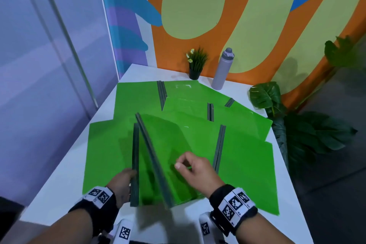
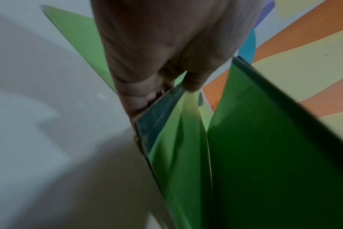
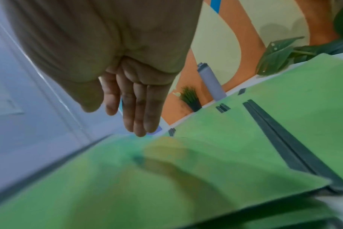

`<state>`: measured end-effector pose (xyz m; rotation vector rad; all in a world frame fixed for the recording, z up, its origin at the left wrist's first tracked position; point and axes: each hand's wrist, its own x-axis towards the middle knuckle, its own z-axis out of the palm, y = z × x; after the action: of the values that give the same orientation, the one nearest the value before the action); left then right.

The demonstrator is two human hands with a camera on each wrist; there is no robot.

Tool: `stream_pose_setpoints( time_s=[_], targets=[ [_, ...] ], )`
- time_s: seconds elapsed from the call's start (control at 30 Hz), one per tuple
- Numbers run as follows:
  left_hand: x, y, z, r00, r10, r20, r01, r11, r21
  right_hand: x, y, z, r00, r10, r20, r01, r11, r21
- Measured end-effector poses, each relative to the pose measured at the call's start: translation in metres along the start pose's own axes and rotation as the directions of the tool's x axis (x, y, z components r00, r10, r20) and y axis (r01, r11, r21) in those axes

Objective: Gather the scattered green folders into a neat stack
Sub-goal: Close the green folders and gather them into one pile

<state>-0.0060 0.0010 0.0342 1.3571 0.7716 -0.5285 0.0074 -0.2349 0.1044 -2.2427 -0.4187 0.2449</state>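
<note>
Left grip (image 1: 123, 181) grasps raised folder (image 1: 158, 156); right grip (image 1: 195, 166) released; bottle (image 1: 222, 69), plant (image 1: 196, 63) behind.

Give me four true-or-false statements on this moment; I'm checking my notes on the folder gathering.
1. The left hand grips the dark spine of a raised green folder. True.
2. The right hand holds the grey bottle. False: the bottle stands untouched by the wall.
3. Other folders lie spread flat on the white table. True.
4. The small potted plant lies tipped over. False: it stands upright.
</note>
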Motion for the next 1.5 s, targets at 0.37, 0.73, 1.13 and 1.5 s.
stream_pose_setpoints(
  time_s=[0.37, 0.73, 1.13, 1.5],
  targets=[
    [0.034, -0.007, -0.011, 0.994, 0.105, -0.02, -0.083, 0.876, 0.476, -0.004, 0.105, 0.053, 0.915, 0.337, 0.222, -0.216, 0.873, -0.438],
    [0.036, 0.029, 0.021, 0.887, 0.39, 0.246, -0.459, 0.697, 0.551, 0.017, 0.113, -0.005, 0.702, 0.697, -0.146, -0.538, 0.653, 0.533],
    [0.083, -0.008, -0.035, 0.928, 0.364, 0.082, -0.168, 0.213, 0.963, 0.002, 0.148, -0.025, 0.536, 0.793, -0.289, -0.676, 0.608, 0.417],
    [0.087, -0.014, -0.056, 0.874, 0.365, -0.321, 0.177, 0.377, 0.909, -0.016, 0.133, -0.014, 0.595, 0.781, -0.19, -0.769, 0.622, 0.145]
  ],
)
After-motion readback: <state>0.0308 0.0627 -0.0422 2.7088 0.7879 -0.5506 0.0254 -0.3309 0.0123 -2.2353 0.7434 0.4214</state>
